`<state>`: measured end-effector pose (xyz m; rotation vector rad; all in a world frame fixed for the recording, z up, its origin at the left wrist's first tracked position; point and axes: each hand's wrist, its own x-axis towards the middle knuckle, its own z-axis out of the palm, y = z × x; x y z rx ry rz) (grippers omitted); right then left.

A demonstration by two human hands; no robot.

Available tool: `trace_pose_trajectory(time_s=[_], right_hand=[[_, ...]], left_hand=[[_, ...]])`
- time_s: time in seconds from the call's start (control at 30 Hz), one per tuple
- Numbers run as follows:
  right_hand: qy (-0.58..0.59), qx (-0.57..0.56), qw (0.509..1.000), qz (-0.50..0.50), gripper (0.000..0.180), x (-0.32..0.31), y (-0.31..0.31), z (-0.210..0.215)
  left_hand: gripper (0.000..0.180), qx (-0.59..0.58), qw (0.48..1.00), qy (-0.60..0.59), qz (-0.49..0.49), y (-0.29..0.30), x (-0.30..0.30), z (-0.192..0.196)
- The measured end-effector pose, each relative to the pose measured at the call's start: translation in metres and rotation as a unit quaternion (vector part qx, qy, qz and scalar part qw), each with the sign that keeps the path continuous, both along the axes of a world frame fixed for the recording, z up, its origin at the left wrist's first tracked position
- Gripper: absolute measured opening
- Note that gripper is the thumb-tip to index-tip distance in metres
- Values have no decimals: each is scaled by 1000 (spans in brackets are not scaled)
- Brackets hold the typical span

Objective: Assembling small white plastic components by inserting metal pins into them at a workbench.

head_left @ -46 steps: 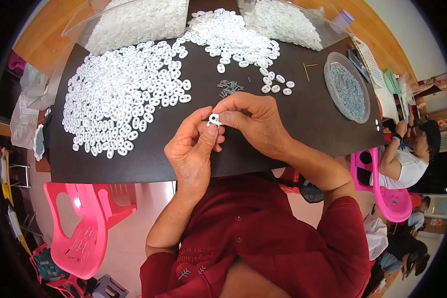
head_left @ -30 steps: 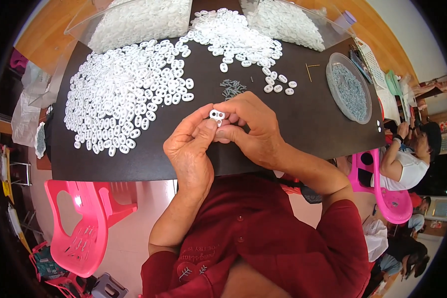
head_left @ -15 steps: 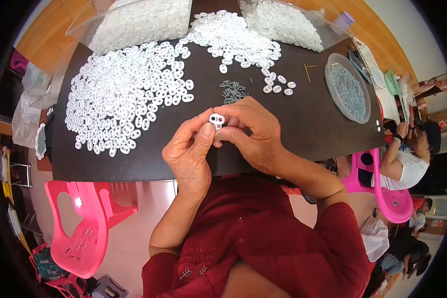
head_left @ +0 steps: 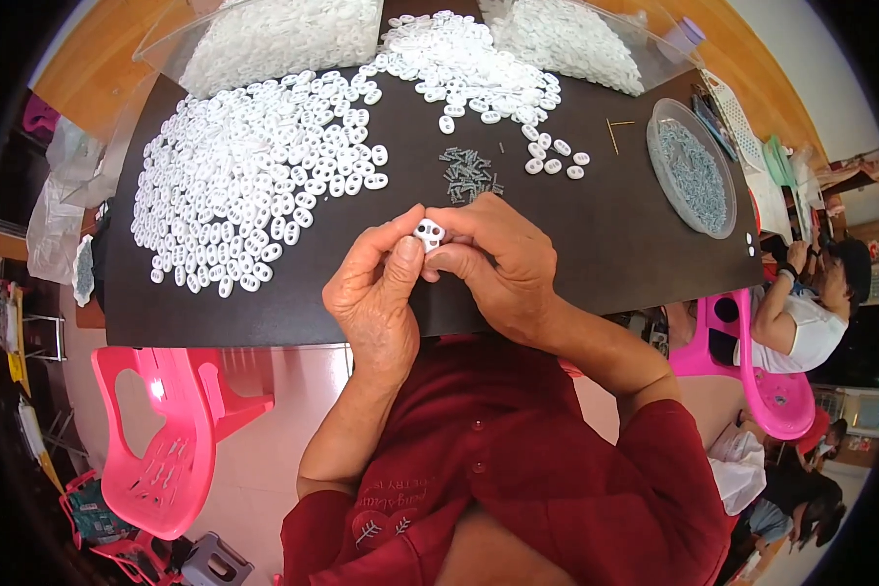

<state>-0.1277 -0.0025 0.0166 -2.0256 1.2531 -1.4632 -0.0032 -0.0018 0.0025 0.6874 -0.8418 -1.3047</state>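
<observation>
A small white two-hole plastic piece (head_left: 429, 232) is pinched between the fingertips of my left hand (head_left: 373, 298) and my right hand (head_left: 498, 264), held just above the near edge of the black table (head_left: 596, 234). A little heap of small grey screws (head_left: 468, 173) lies on the table right behind my hands. To the left spreads a wide layer of white two-hole pieces (head_left: 254, 176). A second pile of white pieces (head_left: 459, 68) lies farther back at the centre.
A round clear dish of grey screws (head_left: 691, 166) sits on the table at right. Clear bags of white parts (head_left: 273, 34) line the far edge. A pink plastic chair (head_left: 166, 430) stands at lower left. Another person (head_left: 801, 313) sits on a pink chair at right.
My hands have kept the white piece between the fingertips, shifting slightly and turning it. Nothing on the table has moved.
</observation>
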Motion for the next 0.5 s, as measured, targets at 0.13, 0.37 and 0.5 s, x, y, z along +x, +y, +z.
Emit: trace_pose_trajectory(time_s=[0.13,0.37,0.5], right_hand=[[-2,-38,999,-11,27,6,-1,-4],[-7,-29,999,-11,31,10,3,-6],[-45,-11,999,-11,34,14,6,-8]], left_hand=[[20,-5,1000,-16,22,-1,-1,-7],[18,-6,1000,5,25,2,-1,-7],[18,-7,999,12,29,4,0,-6]])
